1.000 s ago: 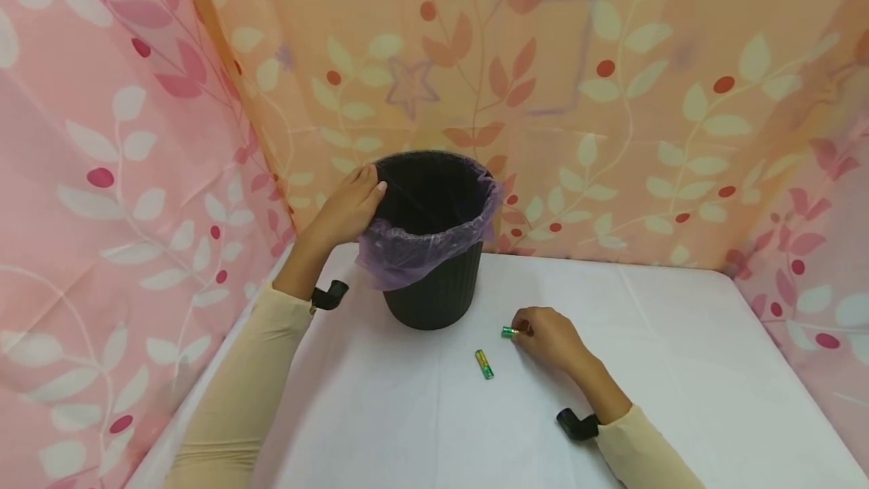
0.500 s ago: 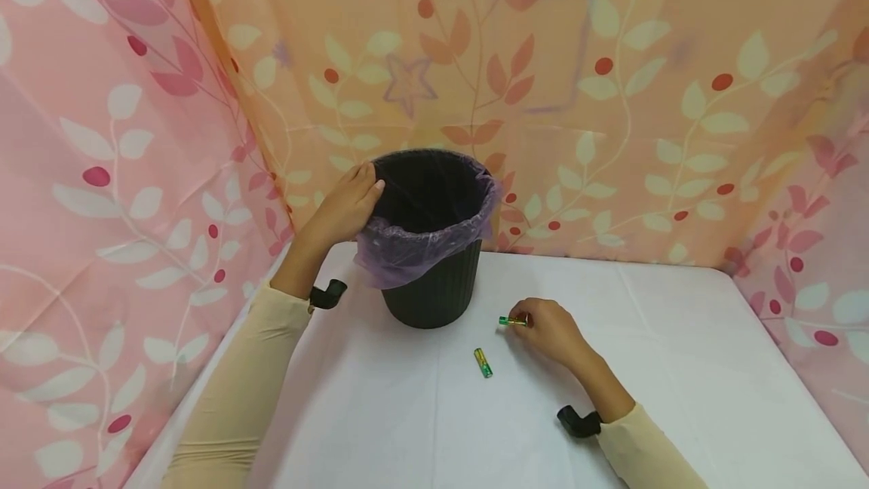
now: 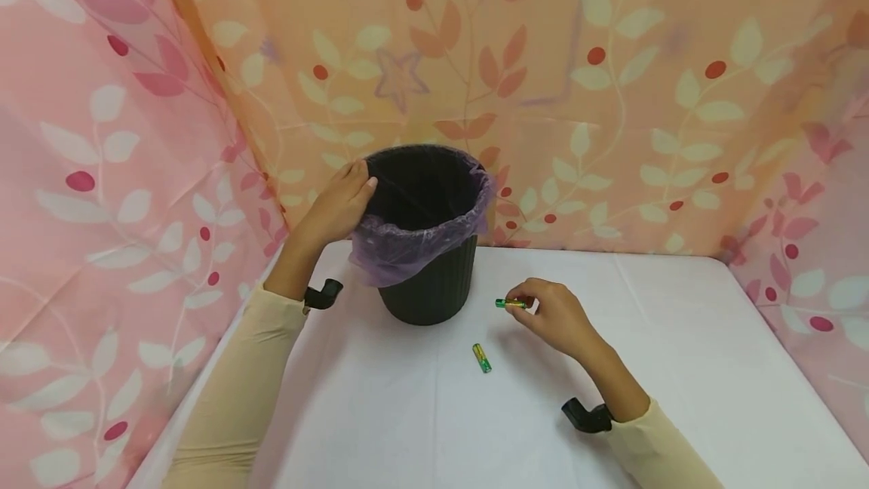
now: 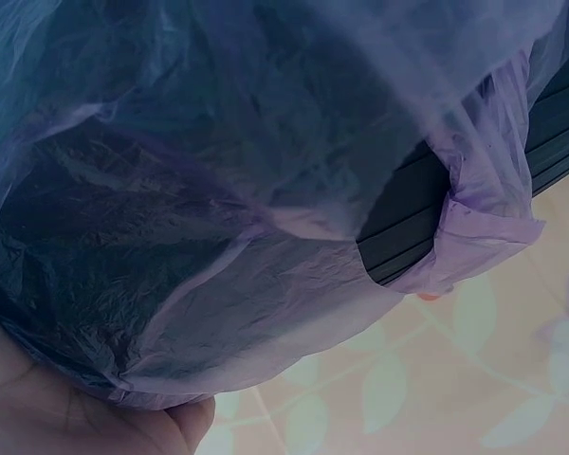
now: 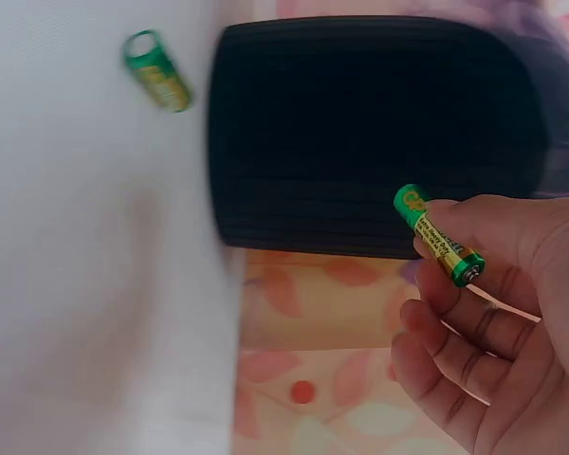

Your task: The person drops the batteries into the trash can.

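Note:
A dark ribbed trash bin (image 3: pixel 434 289) stands upright on the white table, lined with a thin purple plastic bag (image 3: pixel 400 251) folded over its rim. My left hand (image 3: pixel 338 202) holds the bin's left rim over the bag; the left wrist view shows part of the palm (image 4: pixel 38 408) against the lining. Right of the bin, my right hand (image 3: pixel 557 315) pinches a green and gold battery (image 5: pixel 441 237) between thumb and fingers, raised above the table. A second such battery (image 3: pixel 482 358) lies on the cloth in front of the bin.
The table (image 3: pixel 380 406) has a white cloth. Behind it hangs an orange floral curtain (image 3: pixel 543 134), with pink floral cloth (image 3: pixel 102 247) along the left side and more at the right. Each wrist carries a black curved mount (image 3: pixel 587 416).
My right hand has lifted the battery up off the table and moved it slightly toward the back. The left hand stays at the rim. The head view has shifted a little.

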The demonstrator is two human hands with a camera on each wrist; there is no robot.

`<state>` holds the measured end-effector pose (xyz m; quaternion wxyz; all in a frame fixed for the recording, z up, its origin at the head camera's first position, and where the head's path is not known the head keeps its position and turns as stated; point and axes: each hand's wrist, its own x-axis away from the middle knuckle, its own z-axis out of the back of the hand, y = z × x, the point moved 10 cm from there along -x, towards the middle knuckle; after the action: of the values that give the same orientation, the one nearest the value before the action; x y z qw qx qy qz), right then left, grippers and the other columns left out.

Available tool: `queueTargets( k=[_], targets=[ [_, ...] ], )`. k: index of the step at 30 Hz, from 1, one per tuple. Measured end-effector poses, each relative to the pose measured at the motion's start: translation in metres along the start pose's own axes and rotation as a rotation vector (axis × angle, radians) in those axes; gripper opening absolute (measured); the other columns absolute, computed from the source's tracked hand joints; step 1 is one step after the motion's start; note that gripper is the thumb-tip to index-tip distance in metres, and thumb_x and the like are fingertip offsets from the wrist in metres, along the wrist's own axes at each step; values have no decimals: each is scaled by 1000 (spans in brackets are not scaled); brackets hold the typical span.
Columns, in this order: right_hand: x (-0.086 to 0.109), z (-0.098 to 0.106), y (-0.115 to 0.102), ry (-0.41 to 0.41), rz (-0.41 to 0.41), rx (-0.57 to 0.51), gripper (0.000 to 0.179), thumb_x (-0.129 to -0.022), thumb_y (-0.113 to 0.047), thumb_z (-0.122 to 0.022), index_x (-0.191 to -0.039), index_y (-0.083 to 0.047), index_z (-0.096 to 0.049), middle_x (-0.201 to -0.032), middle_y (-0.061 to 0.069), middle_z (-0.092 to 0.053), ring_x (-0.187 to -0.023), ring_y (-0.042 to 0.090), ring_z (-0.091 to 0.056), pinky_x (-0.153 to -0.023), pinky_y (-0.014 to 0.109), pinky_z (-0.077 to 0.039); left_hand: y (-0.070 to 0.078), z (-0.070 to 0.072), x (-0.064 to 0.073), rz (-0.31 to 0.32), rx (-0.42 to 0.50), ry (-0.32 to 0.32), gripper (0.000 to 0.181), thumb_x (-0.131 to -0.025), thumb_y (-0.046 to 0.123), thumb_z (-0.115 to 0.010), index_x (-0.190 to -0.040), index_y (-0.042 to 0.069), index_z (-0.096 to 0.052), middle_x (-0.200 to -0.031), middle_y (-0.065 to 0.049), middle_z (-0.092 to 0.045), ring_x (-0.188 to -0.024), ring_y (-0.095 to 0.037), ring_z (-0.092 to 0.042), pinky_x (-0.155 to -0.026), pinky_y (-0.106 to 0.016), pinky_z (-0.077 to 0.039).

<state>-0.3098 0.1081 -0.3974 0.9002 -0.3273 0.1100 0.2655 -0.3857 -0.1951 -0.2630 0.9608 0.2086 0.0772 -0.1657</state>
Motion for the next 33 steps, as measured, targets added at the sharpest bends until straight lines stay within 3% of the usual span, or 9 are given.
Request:
queueTargets(
  k=[7,12,21,28,33],
  targets=[
    [-7,36,-24,74,50,1,11,-86,-11,-82,-96,-14,-79,-88,-9,-72,-77,17,-62,-62,27,-52,-1,1,0,-2,-2,-1,63,-112,34,-23,-156,-11,-18,-166,-24,-15,-155,-36,-6,-125,-48,-6],
    [-16,57,-46,84,98,16,10,-87,-11,-80,-96,-15,-79,-85,-9,-70,-77,17,-62,-62,28,-53,-3,1,1,5,-5,3,62,-112,33,-23,-156,-11,-19,-165,-25,-15,-155,-36,-7,-125,-48,-6],
    [-39,93,-82,90,179,-62,10,-89,-12,-80,-99,-14,-81,-82,-8,-72,-72,10,-59,-60,26,-53,-2,1,-1,-1,-19,0,63,-112,34,-22,-156,-11,-18,-165,-25,-14,-155,-36,-7,-125,-47,-5],
    [-63,112,-111,102,247,-42,12,-88,-13,-81,-100,-12,-81,-81,-7,-72,-68,10,-58,-60,29,-53,-4,-1,0,12,-23,-20,63,-112,34,-21,-157,-11,-15,-166,-24,-11,-156,-35,-4,-125,-47,-4],
    [-87,117,-119,82,240,-31,8,-89,-12,-79,-97,-9,-80,-80,-4,-71,-68,13,-59,-60,28,-51,-2,0,1,8,-20,-21,63,-112,33,-22,-156,-12,-16,-166,-26,-12,-155,-36,-5,-125,-48,-5]
  ],
)
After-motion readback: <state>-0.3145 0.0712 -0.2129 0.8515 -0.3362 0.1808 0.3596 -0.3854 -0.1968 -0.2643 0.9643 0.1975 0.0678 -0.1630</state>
